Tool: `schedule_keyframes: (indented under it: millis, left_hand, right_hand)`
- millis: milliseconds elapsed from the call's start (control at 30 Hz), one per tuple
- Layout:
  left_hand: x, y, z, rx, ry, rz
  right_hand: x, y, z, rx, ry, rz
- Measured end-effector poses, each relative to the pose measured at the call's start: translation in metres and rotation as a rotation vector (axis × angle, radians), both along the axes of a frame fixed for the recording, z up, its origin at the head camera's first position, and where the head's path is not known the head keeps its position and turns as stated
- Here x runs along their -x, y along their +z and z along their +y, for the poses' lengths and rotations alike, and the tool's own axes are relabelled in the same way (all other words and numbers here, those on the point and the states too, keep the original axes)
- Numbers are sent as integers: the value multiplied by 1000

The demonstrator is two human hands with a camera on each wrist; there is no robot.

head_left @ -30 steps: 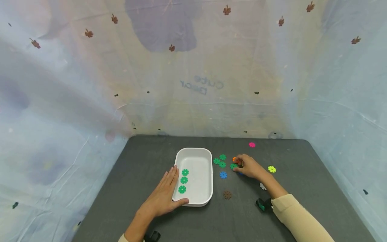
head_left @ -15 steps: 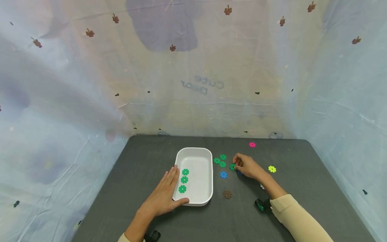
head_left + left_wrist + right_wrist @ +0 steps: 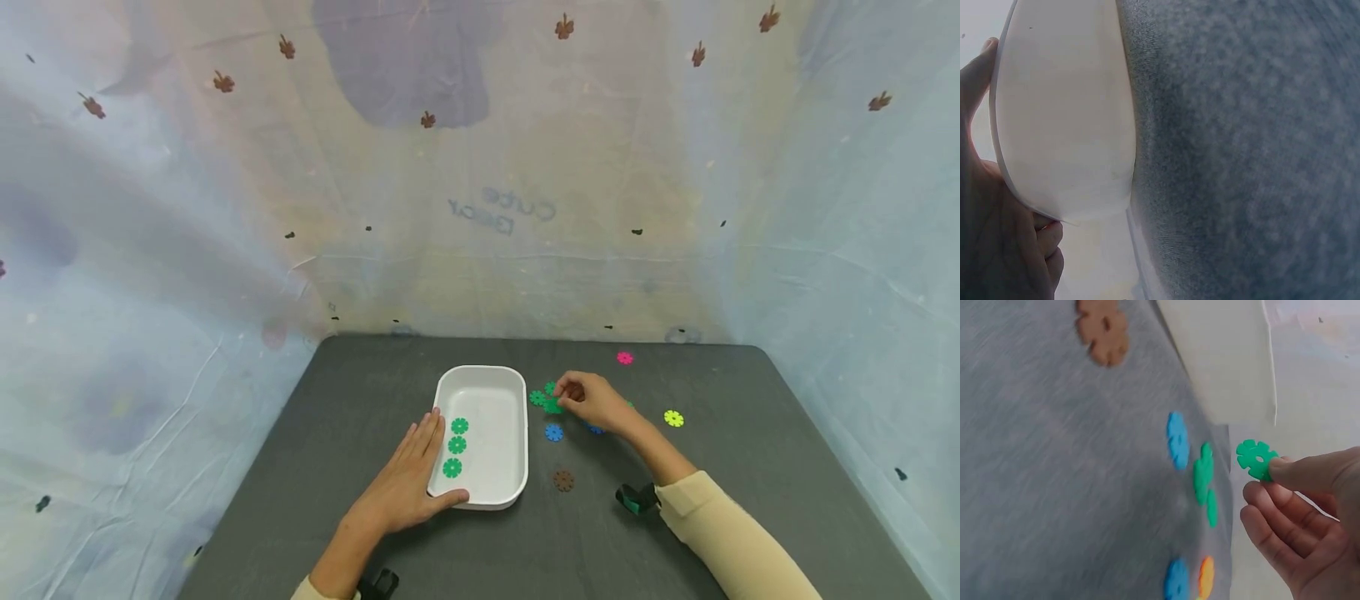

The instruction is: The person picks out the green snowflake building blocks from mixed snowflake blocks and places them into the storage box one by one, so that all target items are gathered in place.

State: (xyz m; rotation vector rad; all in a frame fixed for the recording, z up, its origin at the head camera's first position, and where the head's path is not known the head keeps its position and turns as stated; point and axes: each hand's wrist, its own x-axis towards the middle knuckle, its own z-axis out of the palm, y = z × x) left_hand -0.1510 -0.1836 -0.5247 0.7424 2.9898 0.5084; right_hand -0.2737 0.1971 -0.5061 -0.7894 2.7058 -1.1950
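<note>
My left hand (image 3: 405, 483) rests along the left side of a white tray (image 3: 491, 467), fingers straight and thumb at its near rim. Three green notched discs (image 3: 457, 445) lie in a row inside, near that side. In the left wrist view the hand lies against the outer corner of the tray (image 3: 1066, 125). My right hand (image 3: 596, 404) is right of the tray, over the table. Between thumb and forefinger it pinches a green notched disc (image 3: 1250, 452), clear of the table in the right wrist view. Several green discs (image 3: 1202, 475) lie flat on the table close by.
Notched discs are scattered right of the tray: blue (image 3: 553, 432), brown (image 3: 563, 481), yellow (image 3: 673, 418) and pink (image 3: 625, 357). An orange disc (image 3: 1207, 578) shows beside another blue one (image 3: 1177, 581). A patterned sheet (image 3: 480, 283) hangs behind the dark table (image 3: 375, 383).
My right hand has moved left and up toward the tray, carrying the green disc it took from beside the orange one. The left hand and tray stay put.
</note>
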Motion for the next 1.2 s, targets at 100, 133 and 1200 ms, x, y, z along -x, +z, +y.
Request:
schedule_keyframes:
  millis: [100,133,1200]
  left_hand:
    - [0,-1,0,-3,-4,0]
    - [-1,-1,0,-4,-4,-3]
    - [-1,-2,0,5,18,-25]
  right_hand:
    - [-1,5,-9,18,1,-8]
    - [0,6,-11,24,1,-12]
    - [16,14,-122,51,110,-19]
